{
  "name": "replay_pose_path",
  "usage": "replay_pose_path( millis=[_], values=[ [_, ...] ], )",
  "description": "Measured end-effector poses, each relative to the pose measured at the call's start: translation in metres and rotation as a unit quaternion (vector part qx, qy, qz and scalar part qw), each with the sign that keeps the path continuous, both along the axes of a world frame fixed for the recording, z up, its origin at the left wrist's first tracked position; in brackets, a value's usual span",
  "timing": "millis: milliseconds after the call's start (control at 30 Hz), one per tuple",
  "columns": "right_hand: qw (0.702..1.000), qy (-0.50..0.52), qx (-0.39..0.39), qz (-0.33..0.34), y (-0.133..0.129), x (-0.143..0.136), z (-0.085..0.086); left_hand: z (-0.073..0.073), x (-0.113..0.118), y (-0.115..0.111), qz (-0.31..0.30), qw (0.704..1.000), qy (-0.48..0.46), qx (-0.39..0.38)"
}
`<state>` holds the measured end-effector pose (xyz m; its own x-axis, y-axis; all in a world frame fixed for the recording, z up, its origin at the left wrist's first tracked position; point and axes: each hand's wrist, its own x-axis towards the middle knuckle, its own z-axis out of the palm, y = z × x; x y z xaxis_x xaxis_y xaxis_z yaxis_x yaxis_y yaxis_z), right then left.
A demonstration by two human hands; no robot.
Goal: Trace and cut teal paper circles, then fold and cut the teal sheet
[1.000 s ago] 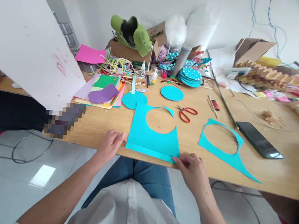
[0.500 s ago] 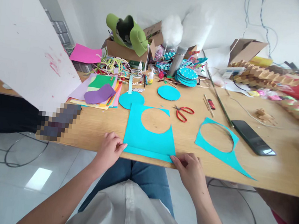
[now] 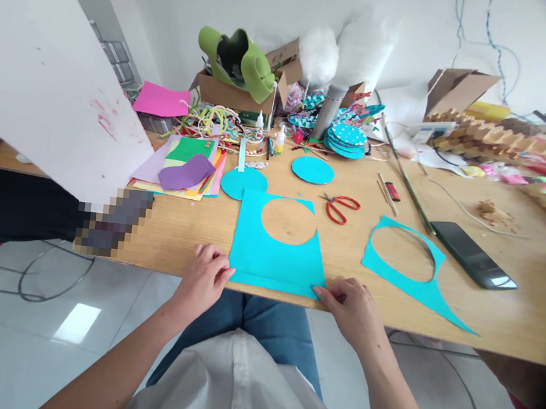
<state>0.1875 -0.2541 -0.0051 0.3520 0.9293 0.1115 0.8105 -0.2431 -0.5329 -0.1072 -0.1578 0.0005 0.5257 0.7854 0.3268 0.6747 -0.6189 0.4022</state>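
Note:
A blue sheet [image 3: 280, 257] with a round hole, cut through at its right side, lies at the table's near edge. A crease line runs along its bottom, marking off a narrow strip. My left hand [image 3: 202, 280] pinches the lower left corner between thumb and fingers. At the lower right corner, my right hand [image 3: 354, 307] grips the sheet the same way. Beyond the sheet lie a blue disc [image 3: 312, 169] and another blue disc [image 3: 239, 183], partly covered by the sheet. Red-handled scissors [image 3: 341, 208] rest to the right of the sheet.
A blue offcut with a round hole [image 3: 396, 279] and a black phone [image 3: 472, 255] lie to the right. Coloured sheets [image 3: 186, 172] are piled at the left. Behind stand glue bottles [image 3: 279, 141], a metallic cylinder [image 3: 329, 113] and stacked blue discs [image 3: 345, 140]. A white board [image 3: 66, 79] leans in at left.
The camera view has shifted slightly, moving everything a little rightward. The strip along the sheet's near edge stands out less from the rest now. Both hands stay at the same corners.

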Motion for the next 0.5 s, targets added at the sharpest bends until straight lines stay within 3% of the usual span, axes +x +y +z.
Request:
replay_pose_path(
  millis=[500],
  values=[
    [0.999, 0.013, -0.048, 0.018, 0.0024, 0.0051, 0.0041, 0.0015, -0.0003, -0.0008, 0.002, 1.000, 0.011, -0.018]
  ],
)
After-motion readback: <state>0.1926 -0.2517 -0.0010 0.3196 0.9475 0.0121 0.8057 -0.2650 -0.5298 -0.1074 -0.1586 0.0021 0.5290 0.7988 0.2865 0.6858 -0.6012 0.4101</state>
